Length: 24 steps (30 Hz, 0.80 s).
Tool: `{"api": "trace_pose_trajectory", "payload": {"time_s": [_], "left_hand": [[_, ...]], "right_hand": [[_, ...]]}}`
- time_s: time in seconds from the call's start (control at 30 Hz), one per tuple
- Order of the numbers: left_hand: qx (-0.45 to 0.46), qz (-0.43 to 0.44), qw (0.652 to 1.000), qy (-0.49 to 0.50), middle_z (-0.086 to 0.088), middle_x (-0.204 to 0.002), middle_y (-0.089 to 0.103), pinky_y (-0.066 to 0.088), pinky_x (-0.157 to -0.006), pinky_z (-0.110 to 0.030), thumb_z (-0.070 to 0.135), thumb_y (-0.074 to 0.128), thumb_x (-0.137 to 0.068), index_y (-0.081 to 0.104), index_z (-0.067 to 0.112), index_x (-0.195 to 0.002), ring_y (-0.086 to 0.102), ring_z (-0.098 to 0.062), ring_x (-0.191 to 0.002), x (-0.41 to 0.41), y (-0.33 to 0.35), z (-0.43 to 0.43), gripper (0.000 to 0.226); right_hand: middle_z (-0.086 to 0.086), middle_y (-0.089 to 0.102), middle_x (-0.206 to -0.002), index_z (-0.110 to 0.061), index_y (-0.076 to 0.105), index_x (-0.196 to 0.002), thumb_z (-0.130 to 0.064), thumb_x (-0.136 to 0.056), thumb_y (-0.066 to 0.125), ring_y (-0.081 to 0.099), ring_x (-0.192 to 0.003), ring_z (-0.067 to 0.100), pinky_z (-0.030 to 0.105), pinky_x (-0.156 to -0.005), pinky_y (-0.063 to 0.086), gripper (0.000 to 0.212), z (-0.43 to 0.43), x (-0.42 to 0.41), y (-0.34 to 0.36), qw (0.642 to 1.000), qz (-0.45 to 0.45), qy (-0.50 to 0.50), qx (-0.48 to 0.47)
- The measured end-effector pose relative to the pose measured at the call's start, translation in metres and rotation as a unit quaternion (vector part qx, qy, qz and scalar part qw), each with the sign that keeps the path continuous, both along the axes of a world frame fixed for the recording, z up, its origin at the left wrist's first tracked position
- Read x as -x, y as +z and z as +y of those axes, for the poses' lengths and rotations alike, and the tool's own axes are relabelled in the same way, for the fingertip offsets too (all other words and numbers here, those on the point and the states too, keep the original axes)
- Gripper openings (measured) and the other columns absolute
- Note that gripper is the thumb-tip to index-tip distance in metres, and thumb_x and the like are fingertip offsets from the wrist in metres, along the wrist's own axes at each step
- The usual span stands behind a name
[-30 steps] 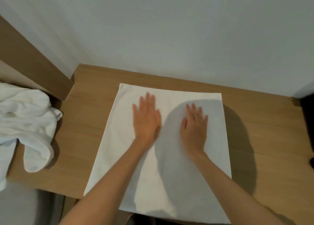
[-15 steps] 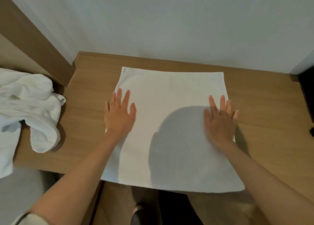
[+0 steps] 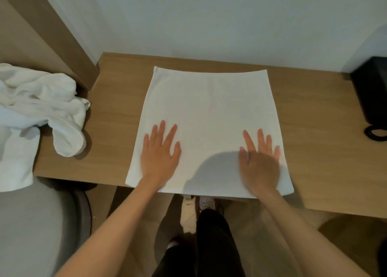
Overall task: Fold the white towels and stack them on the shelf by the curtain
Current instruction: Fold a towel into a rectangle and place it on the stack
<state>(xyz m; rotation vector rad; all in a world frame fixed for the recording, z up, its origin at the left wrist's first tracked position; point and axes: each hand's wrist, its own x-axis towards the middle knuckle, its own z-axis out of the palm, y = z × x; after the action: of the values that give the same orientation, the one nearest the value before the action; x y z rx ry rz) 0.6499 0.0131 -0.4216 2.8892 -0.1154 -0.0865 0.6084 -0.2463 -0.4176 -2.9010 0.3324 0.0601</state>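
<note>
A white towel (image 3: 209, 109) lies flat on the wooden table (image 3: 318, 130), folded into a rough square, and its near edge hangs slightly over the table's front. My left hand (image 3: 160, 153) presses flat on its near left part, fingers spread. On the towel's near right part rests my right hand (image 3: 259, 161), flat as well, close to the right edge. Neither hand grips anything. A heap of crumpled white towels (image 3: 39, 109) sits at the left end of the table.
A white wall runs behind the table. A black box (image 3: 370, 92) and a black coiled cable (image 3: 376, 132) stand at the right edge. A wooden panel (image 3: 52, 31) rises at the back left. A grey seat (image 3: 31, 230) is lower left; my legs stand below the table edge.
Both hands have slid from the towel's centre out to its sides and then toward its near edge. The towel stays flat on the table.
</note>
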Motion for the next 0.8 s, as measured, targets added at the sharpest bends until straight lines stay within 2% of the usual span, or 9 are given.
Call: {"api": "trace_pose_trajectory", "payload": {"time_s": [0.13, 0.23, 0.3, 0.37, 0.47, 0.57, 0.63, 0.73, 0.8], "left_hand": [[-0.024, 0.013, 1.000, 0.003, 0.004, -0.160, -0.004, -0.005, -0.117, -0.035, 0.047, 0.012, -0.099, 0.001, 0.035, -0.151, -0.010, -0.015, -0.146, 0.010, 0.005, 0.035, 0.055], [-0.015, 0.044, 0.999, -0.021, 0.003, -0.159, -0.010, -0.005, -0.117, -0.036, 0.046, 0.014, -0.100, -0.003, 0.033, -0.151, -0.014, -0.016, -0.145, 0.009, 0.012, 0.039, 0.056], [-0.002, 0.060, 0.998, -0.017, 0.001, -0.160, -0.009, 0.005, -0.118, -0.040, 0.045, 0.019, -0.100, 0.002, 0.030, -0.152, -0.009, -0.020, -0.147, 0.003, 0.021, 0.038, 0.056], [0.022, 0.072, 0.997, 0.002, -0.002, -0.160, -0.006, 0.019, -0.115, -0.044, 0.040, 0.030, -0.101, 0.011, 0.026, -0.152, -0.001, -0.025, -0.147, -0.007, 0.030, 0.037, 0.055], [0.104, 0.084, 0.990, 0.040, -0.007, -0.159, 0.009, 0.022, -0.113, -0.040, 0.028, 0.045, -0.099, 0.022, 0.020, -0.150, 0.011, -0.025, -0.145, -0.027, 0.043, 0.040, 0.056], [0.198, 0.067, 0.973, 0.102, -0.009, -0.143, 0.043, 0.032, -0.110, -0.039, 0.015, 0.057, -0.093, 0.039, 0.013, -0.143, 0.038, -0.027, -0.132, -0.044, 0.052, 0.052, 0.052], [0.242, 0.084, 0.956, 0.140, -0.010, -0.126, 0.057, 0.044, -0.100, -0.040, 0.011, 0.061, -0.090, 0.047, 0.011, -0.137, 0.052, -0.027, -0.116, -0.051, 0.059, 0.056, 0.049], [0.272, 0.121, 0.933, 0.203, -0.012, -0.108, 0.060, 0.046, -0.089, -0.037, 0.012, 0.064, -0.089, 0.045, 0.005, -0.135, 0.056, -0.026, -0.101, -0.061, 0.064, 0.059, 0.051], [0.273, 0.137, 0.930, 0.207, -0.010, -0.098, 0.059, 0.045, -0.081, -0.035, 0.013, 0.065, -0.088, 0.052, 0.003, -0.125, 0.055, -0.024, -0.092, -0.066, 0.064, 0.061, 0.040]], "right_hand": [[-0.003, -0.009, -0.160, -0.042, -0.001, -0.150, -0.050, -0.098, 0.010, -0.007, -0.148, 0.022, 0.044, -0.119, -0.005, 0.054, -0.032, 0.019, 0.006, 0.998, 0.053, -0.040, 0.008], [-0.002, -0.013, -0.160, -0.038, -0.005, -0.151, -0.048, -0.100, 0.011, -0.011, -0.147, 0.024, 0.044, -0.119, -0.005, 0.054, -0.038, 0.024, 0.013, 0.995, 0.090, -0.029, -0.011], [0.000, -0.008, -0.161, -0.034, 0.002, -0.153, -0.044, -0.102, 0.018, -0.007, -0.148, 0.025, 0.046, -0.119, -0.002, 0.055, -0.037, 0.021, 0.024, 0.994, 0.100, -0.031, -0.041], [0.003, 0.003, -0.161, -0.027, 0.015, -0.152, -0.038, -0.102, 0.028, 0.003, -0.148, 0.025, 0.048, -0.119, 0.009, 0.053, -0.035, 0.014, 0.035, 0.991, 0.083, -0.049, -0.091], [0.004, 0.020, -0.157, -0.021, 0.027, -0.149, -0.026, -0.101, 0.038, 0.019, -0.143, 0.027, 0.045, -0.116, 0.021, 0.050, -0.038, -0.005, 0.044, 0.987, 0.041, -0.084, -0.127], [0.011, 0.035, -0.147, -0.017, 0.030, -0.148, -0.015, -0.097, 0.045, 0.025, -0.137, 0.032, 0.044, -0.111, 0.024, 0.053, -0.046, -0.031, 0.043, 0.975, 0.025, -0.148, -0.165], [0.016, 0.038, -0.143, -0.012, 0.034, -0.144, -0.012, -0.093, 0.049, 0.028, -0.135, 0.034, 0.044, -0.111, 0.026, 0.053, -0.053, -0.048, 0.038, 0.952, 0.029, -0.212, -0.220], [0.018, 0.048, -0.133, -0.004, 0.042, -0.133, -0.013, -0.089, 0.053, 0.042, -0.126, 0.038, 0.048, -0.106, 0.036, 0.046, -0.058, -0.063, 0.032, 0.918, 0.030, -0.278, -0.281], [0.020, 0.056, -0.124, -0.001, 0.051, -0.123, -0.015, -0.087, 0.053, 0.050, -0.117, 0.039, 0.049, -0.101, 0.043, 0.038, -0.059, -0.069, 0.028, 0.916, 0.052, -0.283, -0.278]]}}
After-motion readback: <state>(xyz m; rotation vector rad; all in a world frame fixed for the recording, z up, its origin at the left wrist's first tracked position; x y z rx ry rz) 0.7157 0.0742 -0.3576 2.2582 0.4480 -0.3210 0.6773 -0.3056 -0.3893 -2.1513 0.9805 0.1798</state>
